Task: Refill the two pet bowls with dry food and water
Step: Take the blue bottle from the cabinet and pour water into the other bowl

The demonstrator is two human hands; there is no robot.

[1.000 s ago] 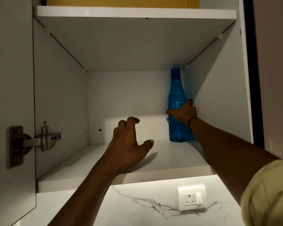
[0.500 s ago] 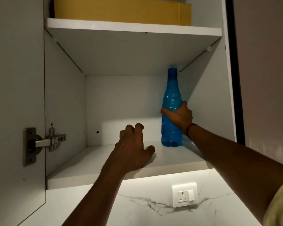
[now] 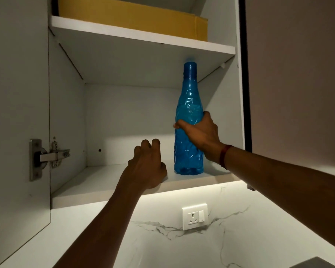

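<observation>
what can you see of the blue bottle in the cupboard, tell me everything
The blue bottle is translucent plastic with a crinkled surface, a narrow neck and a darker blue cap that is on. It stands upright at the right of the lower shelf, close to the side wall. The right hand grips its middle; the left hand lies beside it, not touching. Contents unclear.

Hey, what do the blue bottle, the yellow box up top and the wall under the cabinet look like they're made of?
Blue bottle: probably thin translucent plastic, glossy; light glints on its crinkled, embossed body.
Yellow box: looks like cardboard, matte, with a folded corner seam.
Wall: polished marble or a marble-look tile, white with grey veins; which one cannot be told.
</observation>
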